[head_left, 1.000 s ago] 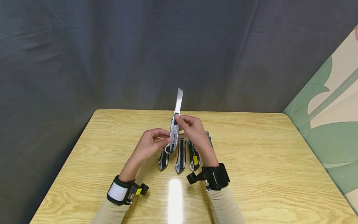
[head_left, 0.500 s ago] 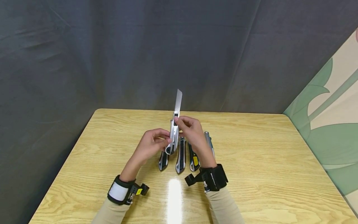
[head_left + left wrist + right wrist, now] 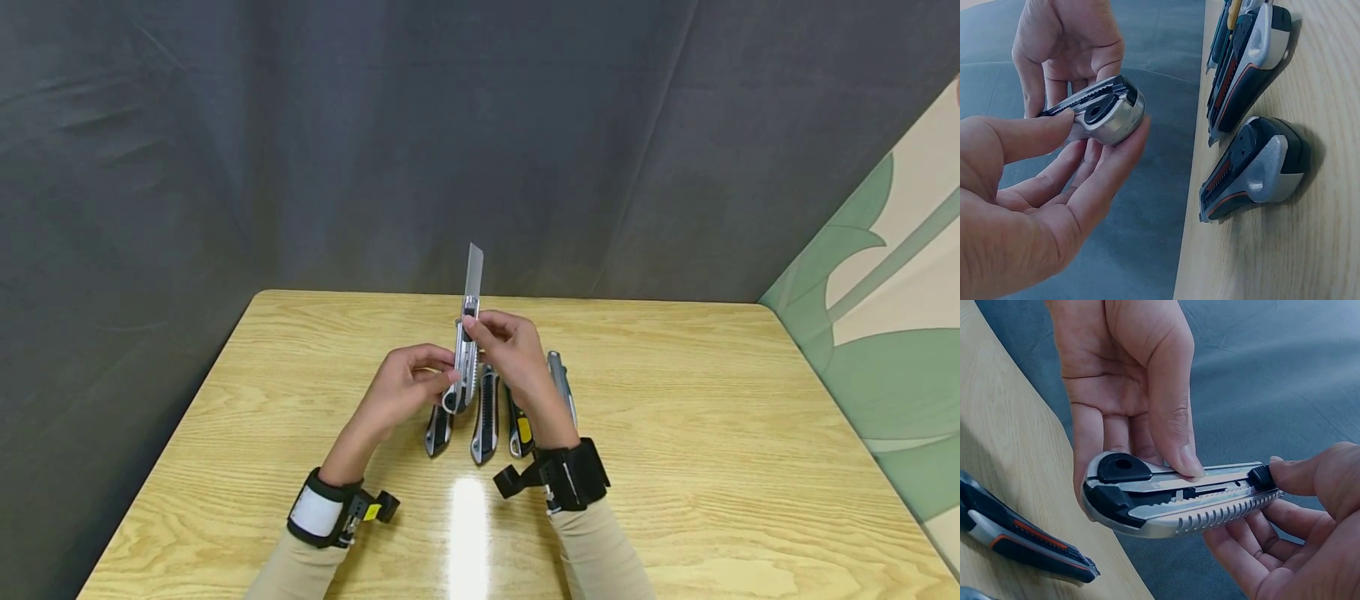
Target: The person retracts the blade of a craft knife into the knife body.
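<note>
A silver snap-off utility knife [image 3: 464, 362] is held upright over the table, its long blade [image 3: 473, 271] pointing away. My left hand [image 3: 401, 387] pinches the butt end between thumb and fingers; in the left wrist view that rounded end [image 3: 1116, 122] faces the camera. Higher up the handle, my right hand [image 3: 517, 354] grips the knife from the right. Its thumb presses on the black slider [image 3: 1262, 477], with the other fingers behind the ridged body, as the right wrist view shows. The blade is hidden in both wrist views.
Several more utility knives lie beneath the hands: a grey-black one [image 3: 438, 435], another [image 3: 485, 427] beside it, one with a yellow patch [image 3: 524, 430], and a slim silver one [image 3: 558, 375] behind the right wrist. The wooden table [image 3: 712, 433] meets a dark curtain [image 3: 450, 150].
The right thumb has drawn the slider slightly down the handle, and the blade sticks out a little less. The knife's tip has shifted slightly left; the left hand stays in place.
</note>
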`<state>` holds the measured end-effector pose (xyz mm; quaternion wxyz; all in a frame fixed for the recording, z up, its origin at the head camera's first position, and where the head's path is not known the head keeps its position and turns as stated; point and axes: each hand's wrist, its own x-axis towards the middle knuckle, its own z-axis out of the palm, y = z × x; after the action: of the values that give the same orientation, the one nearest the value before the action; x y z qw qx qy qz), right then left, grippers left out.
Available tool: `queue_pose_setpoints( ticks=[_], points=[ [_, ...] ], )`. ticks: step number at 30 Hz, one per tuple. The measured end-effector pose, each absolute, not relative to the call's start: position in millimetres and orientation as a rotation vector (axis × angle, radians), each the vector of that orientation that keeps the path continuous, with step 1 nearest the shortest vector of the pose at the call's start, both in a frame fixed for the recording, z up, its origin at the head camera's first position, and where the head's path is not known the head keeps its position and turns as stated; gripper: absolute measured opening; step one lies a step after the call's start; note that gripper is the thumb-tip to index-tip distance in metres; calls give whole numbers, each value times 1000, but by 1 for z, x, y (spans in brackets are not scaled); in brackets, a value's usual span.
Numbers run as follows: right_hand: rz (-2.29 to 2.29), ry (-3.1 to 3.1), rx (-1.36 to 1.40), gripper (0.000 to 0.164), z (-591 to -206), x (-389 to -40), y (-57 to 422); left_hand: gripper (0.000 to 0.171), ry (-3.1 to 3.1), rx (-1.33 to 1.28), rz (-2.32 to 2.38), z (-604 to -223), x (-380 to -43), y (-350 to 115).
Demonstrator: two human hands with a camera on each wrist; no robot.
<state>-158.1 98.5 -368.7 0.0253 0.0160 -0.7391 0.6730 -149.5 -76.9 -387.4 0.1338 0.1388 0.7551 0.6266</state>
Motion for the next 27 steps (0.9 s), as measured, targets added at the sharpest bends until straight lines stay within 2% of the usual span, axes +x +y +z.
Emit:
queue_pose_setpoints(
  ticks=[8,17,27],
  points=[
    [2097,-2288,56,29,-369,-158,99,24,2168,423,1806,-365,-140,-76],
    [2164,-2251,59,26,-368,-157,101,24,2174,433,1828,-387,-150,-79],
    [2191,-2256,96,25,-367,-156,103,25,2112,416,1846,-390,-153,-78]
  ],
)
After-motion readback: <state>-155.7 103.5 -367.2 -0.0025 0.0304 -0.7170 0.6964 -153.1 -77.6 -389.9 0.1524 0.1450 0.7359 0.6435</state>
